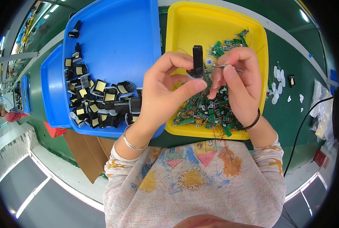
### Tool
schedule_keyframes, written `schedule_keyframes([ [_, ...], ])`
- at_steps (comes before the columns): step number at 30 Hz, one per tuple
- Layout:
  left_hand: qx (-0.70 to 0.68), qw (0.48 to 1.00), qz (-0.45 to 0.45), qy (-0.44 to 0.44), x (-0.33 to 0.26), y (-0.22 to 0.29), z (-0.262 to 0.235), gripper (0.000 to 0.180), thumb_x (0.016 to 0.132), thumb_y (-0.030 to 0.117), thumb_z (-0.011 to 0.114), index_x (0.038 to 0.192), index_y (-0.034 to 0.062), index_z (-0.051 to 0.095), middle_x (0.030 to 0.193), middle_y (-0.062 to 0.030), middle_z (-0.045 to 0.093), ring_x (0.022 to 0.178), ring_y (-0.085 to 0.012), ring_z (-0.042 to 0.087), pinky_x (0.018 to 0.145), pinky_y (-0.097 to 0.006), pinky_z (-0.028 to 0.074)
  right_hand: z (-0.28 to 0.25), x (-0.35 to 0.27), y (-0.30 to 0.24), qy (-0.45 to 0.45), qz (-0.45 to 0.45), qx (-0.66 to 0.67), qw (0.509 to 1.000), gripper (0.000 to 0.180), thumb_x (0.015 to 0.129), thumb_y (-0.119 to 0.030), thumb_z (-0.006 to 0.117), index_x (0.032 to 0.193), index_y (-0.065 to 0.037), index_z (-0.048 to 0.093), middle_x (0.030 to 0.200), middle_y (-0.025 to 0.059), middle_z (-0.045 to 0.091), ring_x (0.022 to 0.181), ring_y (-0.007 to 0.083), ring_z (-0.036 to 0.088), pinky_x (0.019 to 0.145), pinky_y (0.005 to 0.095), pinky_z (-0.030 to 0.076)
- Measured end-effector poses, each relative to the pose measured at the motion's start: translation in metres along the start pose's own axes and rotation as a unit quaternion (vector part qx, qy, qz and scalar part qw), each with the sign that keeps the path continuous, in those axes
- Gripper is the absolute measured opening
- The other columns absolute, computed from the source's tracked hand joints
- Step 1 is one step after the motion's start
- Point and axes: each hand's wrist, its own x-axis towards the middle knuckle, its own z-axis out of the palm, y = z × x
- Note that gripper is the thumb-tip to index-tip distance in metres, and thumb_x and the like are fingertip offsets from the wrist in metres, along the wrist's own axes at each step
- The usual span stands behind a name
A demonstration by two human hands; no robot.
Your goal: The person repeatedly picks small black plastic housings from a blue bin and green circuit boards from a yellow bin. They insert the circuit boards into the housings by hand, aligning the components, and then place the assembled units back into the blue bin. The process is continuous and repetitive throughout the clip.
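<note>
Above the yellow tray (170, 28), my left hand (162, 85) pinches a small black plastic housing (197, 60) between thumb and fingers, its long side upright. A whitish part shows at its lower end. Close on the right, my right hand (239, 78) is closed on a slim grey rod-like piece (222, 66), whose tip points at the housing without visibly touching it. Thin reddish wire shows near that tip; what it joins is hidden. Below both hands lies a heap of small green circuit boards (200, 114) with wires and whitish round parts.
A blue tray (112, 34) on the left holds many black housings (100, 87) with pale yellow patches. Right of the yellow tray are loose white discs (279, 78), one black part (292, 80), a black cable (304, 121) and clear plastic bags (321, 110). Brown cardboard (87, 152) hangs at lower left.
</note>
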Motion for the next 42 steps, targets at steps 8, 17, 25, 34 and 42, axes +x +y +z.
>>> schedule_keyframes([
  [8,-0.043,0.999,0.021,-0.007,-0.001,-0.002,0.004,0.026,0.069,-0.002,0.067,0.088,0.0020,0.050,0.099,-0.0089,0.051,0.092,-0.0164,0.054,0.077,-0.029,0.049,-0.011,0.001,0.009,0.005,-0.315,-0.331,0.889,0.023,0.065,0.010,0.062,0.086,0.000,0.061,0.079,0.0119,0.062,0.067,0.0241,0.061,0.058,0.0273,0.049],
  [17,-0.026,0.998,0.057,0.013,-0.001,-0.001,0.001,0.028,0.068,-0.005,0.067,0.089,0.0015,0.051,0.100,-0.0097,0.050,0.092,-0.0151,0.053,0.077,-0.027,0.047,-0.015,0.007,0.005,-0.040,-0.361,-0.417,0.833,0.027,0.060,0.009,0.063,0.085,0.000,0.062,0.078,0.0107,0.062,0.063,0.0223,0.060,0.052,0.0269,0.049],
  [25,0.063,0.994,0.088,0.024,0.000,-0.001,0.000,0.027,0.068,-0.004,0.068,0.090,0.0010,0.052,0.101,-0.0100,0.050,0.092,-0.0154,0.054,0.077,-0.027,0.047,-0.016,0.008,0.002,-0.050,-0.390,-0.433,0.811,0.026,0.059,0.008,0.063,0.084,0.001,0.062,0.078,0.0102,0.061,0.063,0.0223,0.058,0.053,0.0281,0.048],
  [34,0.093,0.991,0.095,0.035,0.000,-0.002,0.001,0.027,0.068,-0.003,0.068,0.090,0.0005,0.053,0.101,-0.0100,0.051,0.092,-0.0159,0.054,0.076,-0.027,0.048,-0.019,0.009,0.004,-0.056,-0.427,-0.443,0.786,0.025,0.059,0.006,0.063,0.083,0.001,0.062,0.077,0.0104,0.060,0.062,0.0217,0.057,0.051,0.0272,0.047],
  [42,0.038,0.993,0.109,0.024,0.000,-0.002,0.002,0.023,0.072,-0.001,0.065,0.091,-0.0008,0.053,0.102,-0.0110,0.050,0.092,-0.0167,0.054,0.077,-0.027,0.047,-0.017,0.005,-0.002,-0.073,-0.431,-0.456,0.775,0.024,0.060,0.004,0.063,0.083,0.002,0.062,0.078,0.0106,0.059,0.063,0.0214,0.057,0.052,0.0276,0.048],
])
